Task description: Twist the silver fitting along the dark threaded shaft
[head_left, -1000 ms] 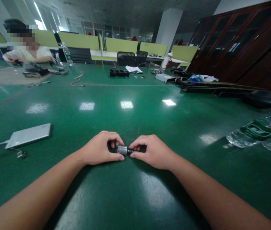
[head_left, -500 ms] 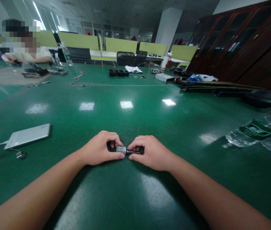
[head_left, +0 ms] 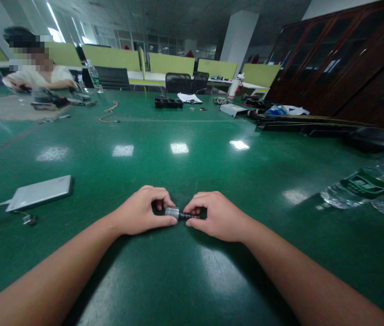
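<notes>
A small silver metal cylinder point(head_left: 172, 213) with a dark ridged shaft point(head_left: 183, 216) lies sideways just over the green table, looking like a small motor. My left hand point(head_left: 146, 210) pinches the silver body between thumb and fingers. From the other side, my right hand point(head_left: 214, 215) has its thumb and fingertips closed around the shaft, whose thin far end points into that palm. Whether the cylinder touches the tabletop I cannot tell.
On the left lies a white slab-like device point(head_left: 40, 192) with a cable, a small metal part point(head_left: 29, 219) beside it. Large water bottles point(head_left: 358, 188) lie at right. Across the table point(head_left: 178, 172) are a black tray point(head_left: 168, 103), papers, tools and a seated person point(head_left: 42, 79).
My right hand has slid slightly to the right along the shaft, baring more of it beside the cylinder. My left hand keeps its place.
</notes>
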### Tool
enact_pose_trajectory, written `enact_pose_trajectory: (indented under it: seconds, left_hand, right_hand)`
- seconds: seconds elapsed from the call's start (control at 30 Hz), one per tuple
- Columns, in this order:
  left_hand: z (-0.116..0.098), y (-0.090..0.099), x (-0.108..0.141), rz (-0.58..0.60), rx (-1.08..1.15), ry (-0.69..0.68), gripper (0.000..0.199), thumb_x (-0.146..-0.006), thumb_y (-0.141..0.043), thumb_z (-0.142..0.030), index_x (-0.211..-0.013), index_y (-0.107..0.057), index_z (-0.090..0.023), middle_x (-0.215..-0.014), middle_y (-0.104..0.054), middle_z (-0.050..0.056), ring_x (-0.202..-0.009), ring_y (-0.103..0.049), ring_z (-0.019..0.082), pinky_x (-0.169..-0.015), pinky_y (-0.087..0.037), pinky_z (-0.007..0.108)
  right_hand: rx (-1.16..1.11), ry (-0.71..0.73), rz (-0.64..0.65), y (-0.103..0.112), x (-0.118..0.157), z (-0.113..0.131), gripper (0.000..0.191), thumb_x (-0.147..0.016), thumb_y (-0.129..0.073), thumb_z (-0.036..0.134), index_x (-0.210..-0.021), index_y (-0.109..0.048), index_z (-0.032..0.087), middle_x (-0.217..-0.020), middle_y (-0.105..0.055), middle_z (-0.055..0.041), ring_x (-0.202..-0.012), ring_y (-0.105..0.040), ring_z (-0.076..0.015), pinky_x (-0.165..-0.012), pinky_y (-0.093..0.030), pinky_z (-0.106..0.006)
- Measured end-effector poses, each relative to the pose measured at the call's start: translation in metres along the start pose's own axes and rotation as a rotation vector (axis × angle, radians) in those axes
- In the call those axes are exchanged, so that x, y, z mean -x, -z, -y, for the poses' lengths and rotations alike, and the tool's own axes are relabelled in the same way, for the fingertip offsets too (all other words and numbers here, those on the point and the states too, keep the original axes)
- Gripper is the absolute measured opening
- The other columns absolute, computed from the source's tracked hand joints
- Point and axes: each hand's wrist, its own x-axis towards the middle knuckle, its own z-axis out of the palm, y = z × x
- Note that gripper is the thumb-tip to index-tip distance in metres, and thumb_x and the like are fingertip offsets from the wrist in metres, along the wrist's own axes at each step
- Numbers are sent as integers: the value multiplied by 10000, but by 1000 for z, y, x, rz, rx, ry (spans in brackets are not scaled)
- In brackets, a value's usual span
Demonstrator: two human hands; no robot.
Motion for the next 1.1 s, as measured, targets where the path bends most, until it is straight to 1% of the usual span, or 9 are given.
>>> enact_pose_trajectory:
  seconds: [0.17, 0.3, 0.47, 0.6, 0.87, 1.1]
  left_hand:
    - [0, 0, -1, 4, 0, 15, 230, -768, -753, -369, -863, -691, -168, -755, -623, -11, -718, -582, 145, -702, -412, 264]
    - [-1, 0, -1, 6, 9, 18, 217, -768, -750, -361, -854, -696, -169, -748, -623, -12, -710, -578, 142, -691, -413, 260]
    - [0, 1, 1, 3, 20, 13, 215, -755, -757, -352, -864, -700, -175, -757, -628, -11, -719, -579, 144, -704, -421, 261]
    - [0, 1, 0, 6, 39, 16, 209, -749, -758, -344, -861, -704, -175, -753, -629, -9, -713, -576, 144, -681, -425, 256]
    - [-2, 1, -1, 3, 56, 44, 198, -746, -750, -338, -838, -704, -169, -738, -628, -8, -696, -576, 143, -657, -423, 250]
    - [-1, 1, -1, 4, 45, 40, 211, -749, -751, -349, -843, -698, -168, -741, -617, -8, -699, -577, 143, -660, -425, 251]
  right_hand:
    - [-4, -5, -5, 1, -1, -1, 140, -740, -761, 204, -876, -746, 178, -781, -678, -11, -727, -597, -128, -677, -437, -243]
    - [-1, -23, 4, 4, 1, -1, 106, -747, -748, 187, -853, -749, 176, -757, -673, -6, -708, -593, -120, -667, -435, -238]
    - [-18, -44, 20, 7, 3, -3, 98, -734, -752, 183, -831, -746, 165, -743, -667, -6, -679, -592, -113, -631, -432, -225]
    - [-30, -57, 30, 8, 3, -3, 106, -726, -747, 176, -832, -747, 168, -741, -672, -4, -674, -596, -112, -625, -435, -222]
    - [-38, -132, 48, 15, 3, -9, 117, -712, -753, 189, -828, -757, 176, -734, -681, -4, -669, -601, -120, -621, -442, -228]
    - [-37, -161, 64, 17, 4, -10, 123, -708, -755, 195, -830, -757, 178, -751, -694, -7, -684, -607, -125, -630, -445, -231]
